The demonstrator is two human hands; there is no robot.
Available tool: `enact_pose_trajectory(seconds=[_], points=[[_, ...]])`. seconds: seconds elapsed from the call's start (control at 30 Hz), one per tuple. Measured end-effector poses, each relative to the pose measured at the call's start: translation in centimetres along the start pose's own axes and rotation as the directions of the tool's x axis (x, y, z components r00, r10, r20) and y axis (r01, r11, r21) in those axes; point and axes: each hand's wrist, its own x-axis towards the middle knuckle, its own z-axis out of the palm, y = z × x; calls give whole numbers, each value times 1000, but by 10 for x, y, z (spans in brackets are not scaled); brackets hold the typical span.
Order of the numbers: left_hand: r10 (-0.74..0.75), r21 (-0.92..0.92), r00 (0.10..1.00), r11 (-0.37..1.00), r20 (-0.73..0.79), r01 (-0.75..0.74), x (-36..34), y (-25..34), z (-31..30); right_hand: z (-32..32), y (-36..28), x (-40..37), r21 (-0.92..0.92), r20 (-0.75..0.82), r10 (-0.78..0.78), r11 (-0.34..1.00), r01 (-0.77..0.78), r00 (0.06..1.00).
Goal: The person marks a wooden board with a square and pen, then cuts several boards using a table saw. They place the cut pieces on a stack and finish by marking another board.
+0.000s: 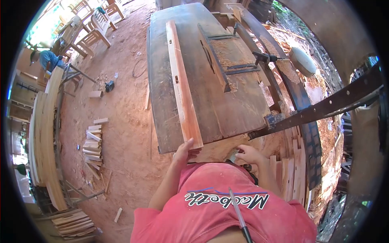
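A long, narrow wooden board (183, 89) lies lengthwise on the machine's broad flat table (235, 117). Two dark slots or knots show along its face. My left hand (187, 151) grips its near end at the table's front edge, thumb on top and fingers underneath. Close to my waist, my right hand (252, 155) is off the board, its fingers loosely bent and apart. A small pale item (233, 155) shows just beside those fingertips. On the table, right of the board, sits a dark metal fence (214, 60) with clamp bars.
Short wood pieces (93, 146) are piled on the dirt floor at left, near stacked long planks (50, 133). A person (48, 60) in blue bends at far left. Upright boards (289, 174) stand at my right, below a perforated metal bar (324, 105). Wooden chairs (95, 30) stand behind.
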Motion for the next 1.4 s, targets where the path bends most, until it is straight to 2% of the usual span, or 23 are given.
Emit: enact_pose_trajectory(seconds=[0.03, 0.1, 0.23, 0.37, 0.43, 0.5, 0.6, 0.67, 0.7, 0.73, 0.8, 0.83, 0.87, 0.93, 0.97, 1.03, 1.13, 1.17, 1.2, 1.23, 1.27, 1.33, 1.4], points=[[2, 12, 1000, 1000, -1, -2, 0, 1, 1, -4, -5, 3, 10, -7, -5, 1000, 5, 1000], [53, 82, 998, 995, -21, -51, -2, -4, 1, -16, -21, 1, 177, -138, 77, 983, -52, 987], [110, 67, 992, 992, -60, -106, -4, -14, 4, -33, -18, -10, 224, -246, 57, 975, 0, 968], [127, 31, 988, 992, -88, -125, -2, -17, 5, -35, -4, -26, 197, -255, 80, 980, -29, 964], [149, 1, 976, 989, -159, -150, -3, -20, 15, -38, -3, -37, 128, -196, 121, 987, -97, 973], [155, -43, 942, 983, -298, -176, -4, -22, 29, -25, 29, -30, 103, -135, 95, 991, -82, 986], [188, -92, 918, 968, -350, -234, 0, -26, 35, -27, 29, -31, 6, -5, 49, 999, -49, 999], [207, -90, 911, 963, -358, -254, 1, -28, 38, -31, 17, -35, -42, 175, 8, 999, -1, 985], [230, -81, 897, 957, -378, -280, 2, -29, 40, -27, 26, -29, -15, 230, -72, 997, 78, 970], [249, -70, 883, 952, -397, -300, 1, -28, 43, -30, 21, -28, -25, 241, -79, 996, 87, 967], [251, -82, 879, 948, -405, -308, 5, -28, 42, -35, 6, -22, 12, 408, -179, 981, 191, 895], [261, -79, 880, 945, -397, -316, 5, -32, 40, -31, 2, -16, 42, 400, -256, 964, 262, 880], [268, -73, 879, 944, -394, -320, 5, -35, 38, -29, -8, -15, 44, 393, -262, 963, 266, 882], [262, -85, 913, 950, -314, -302, 7, -31, 33, -19, -35, -11, 310, 207, -317, 919, 245, 926], [260, -82, 918, 951, -300, -297, 7, -30, 32, -10, -50, -9, 326, 170, -319, 911, 252, 933], [262, -79, 921, 952, -289, -295, 7, -27, 28, 10, -80, -9, 492, -167, -309, 797, 351, 936], [258, -88, 937, 954, -236, -285, 6, -37, 33, 62, -96, 23, 320, -578, -242, 811, 489, 779], [225, -95, 949, 964, -220, -250, -4, -48, 41, 62, -120, 6, 397, -514, -137, 837, 376, 847], [198, -103, 958, 970, -208, -223, -12, -59, 50, 83, -103, 39, 240, -590, -174, 895, 377, 789], [201, -171, 959, 957, -198, -236, -22, -80, 60, 83, -122, 20, 107, -608, -146, 959, 263, 780], [166, -143, 972, 971, -167, -191, -31, -105, 67, 83, -137, 0, 141, -629, -89, 964, 225, 773], [81, -161, 993, 985, 87, -66, -56, -155, 81, 81, -154, -30, -32, -453, 40, 998, -62, 890], [71, 305, 975, 943, 209, -134, -88, -186, 97, 100, -130, -42, -70, -540, 47, 993, -100, 840]])
